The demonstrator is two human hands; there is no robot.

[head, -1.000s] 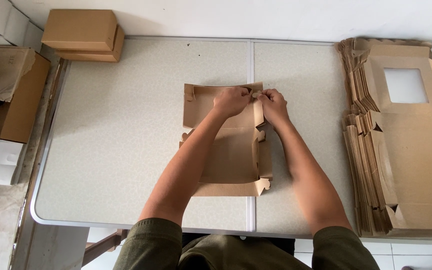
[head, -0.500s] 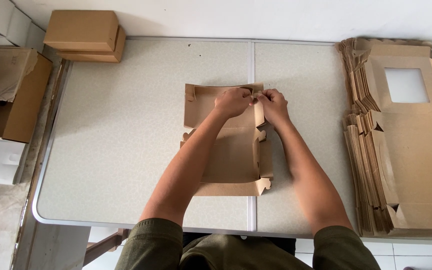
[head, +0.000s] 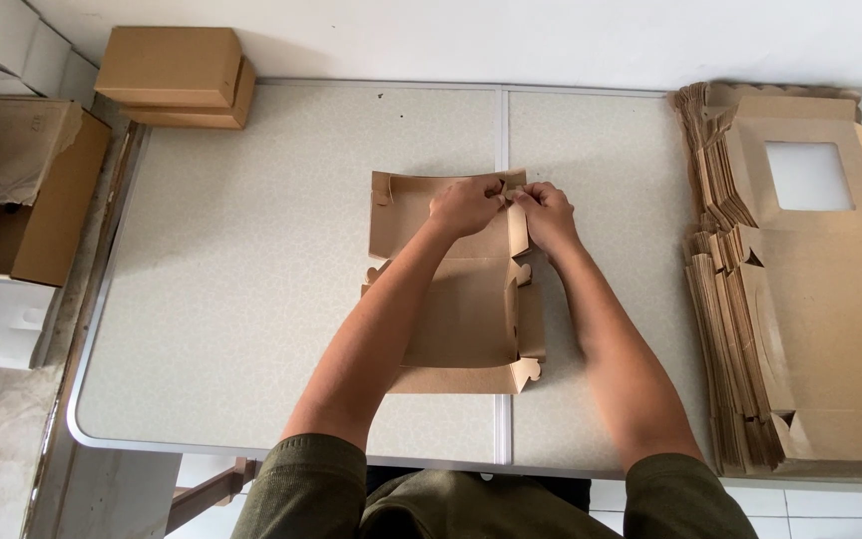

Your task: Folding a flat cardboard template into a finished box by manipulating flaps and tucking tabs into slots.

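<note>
A brown cardboard box blank (head: 471,319), partly folded with its side walls raised, lies in the middle of the grey table (head: 241,289). My left hand (head: 463,207) and my right hand (head: 549,215) meet at the blank's far right corner. Both pinch the small tabs there, fingertips almost touching. My forearms reach over the blank's middle and right side and hide part of it.
A thick stack of flat box blanks with a window cut-out (head: 800,289) fills the table's right side. Two closed brown boxes (head: 177,75) sit stacked at the far left corner. An open torn carton (head: 22,190) and white boxes stand beside the table's left edge.
Nothing has clearly moved; both hands stay pinched at the same far right corner of the blank, with only a slight shift of the view.
</note>
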